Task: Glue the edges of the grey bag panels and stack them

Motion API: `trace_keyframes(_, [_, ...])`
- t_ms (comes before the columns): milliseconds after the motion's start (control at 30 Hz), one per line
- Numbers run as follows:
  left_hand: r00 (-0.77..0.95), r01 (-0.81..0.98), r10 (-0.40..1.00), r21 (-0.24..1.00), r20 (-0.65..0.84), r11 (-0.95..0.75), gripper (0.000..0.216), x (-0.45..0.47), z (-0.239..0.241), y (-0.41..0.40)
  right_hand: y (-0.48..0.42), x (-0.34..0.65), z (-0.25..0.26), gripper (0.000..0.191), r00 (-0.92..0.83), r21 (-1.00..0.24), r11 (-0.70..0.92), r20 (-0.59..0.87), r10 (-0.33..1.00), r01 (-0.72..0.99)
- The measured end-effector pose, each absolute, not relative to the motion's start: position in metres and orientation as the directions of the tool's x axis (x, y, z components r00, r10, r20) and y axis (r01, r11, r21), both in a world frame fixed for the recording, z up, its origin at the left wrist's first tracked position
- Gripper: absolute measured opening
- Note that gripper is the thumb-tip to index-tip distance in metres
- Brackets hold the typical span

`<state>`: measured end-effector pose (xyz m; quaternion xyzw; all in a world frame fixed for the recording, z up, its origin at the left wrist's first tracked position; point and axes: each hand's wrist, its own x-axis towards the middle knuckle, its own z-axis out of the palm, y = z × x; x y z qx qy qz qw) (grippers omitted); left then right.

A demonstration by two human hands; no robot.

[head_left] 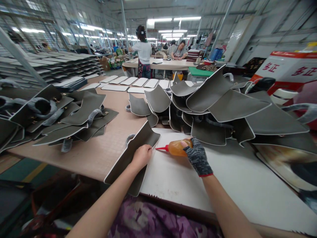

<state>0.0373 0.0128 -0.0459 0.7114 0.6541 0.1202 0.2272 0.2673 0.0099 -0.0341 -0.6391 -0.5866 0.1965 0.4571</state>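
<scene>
Amber bottle (176, 148), red-white carton (284, 71), lettering (270, 67) apparently 多正

The large hall is lit by long white fluorescent tubes (187, 18), in rows reaching far back. At right there is a pale grey wall (284, 34). A long table with flat beige top (173, 65) stands farther away. At lower left, the green floor (17, 169) carries a yellow stripe (34, 172).

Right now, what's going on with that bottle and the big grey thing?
The person's gloved right hand holds an amber bottle, its red nozzle close to the edge of a grey panel. The bare left hand holds that panel. More grey pieces lie in a left pile and a right pile.
</scene>
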Motion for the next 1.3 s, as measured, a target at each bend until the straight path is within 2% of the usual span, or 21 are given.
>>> trace_keyframes(333, [0.131,0.875,0.985,0.480,-0.113,-0.062,0.027,0.037,-0.048,0.013,-0.014,0.261,-0.035,0.035,0.204,-0.881,0.063,0.178,0.963,0.468])
trace_keyframes(767, [0.150,0.869,0.985,0.487,-0.083,-0.091,0.028,0.037,-0.048,0.012,-0.049,0.250,-0.029,0.030,0.108,-0.914,0.058,0.111,0.988,0.402])
trace_keyframes(1100, [0.121,0.879,0.984,0.475,-0.131,-0.045,0.028,0.040,-0.043,0.010,-0.069,0.245,-0.037,0.026,0.049,-0.933,0.051,0.073,0.996,0.357])
trace_keyframes(1233, [0.134,0.878,0.984,0.474,-0.117,-0.063,0.028,0.040,-0.042,0.009,-0.069,0.248,-0.041,0.027,0.040,-0.966,-0.011,-0.001,0.999,0.260])
trace_keyframes(1300, [0.162,0.875,0.982,0.474,-0.092,-0.100,0.031,0.037,-0.043,0.007,-0.066,0.253,-0.040,0.025,0.036,-0.993,-0.073,-0.070,0.997,0.093])
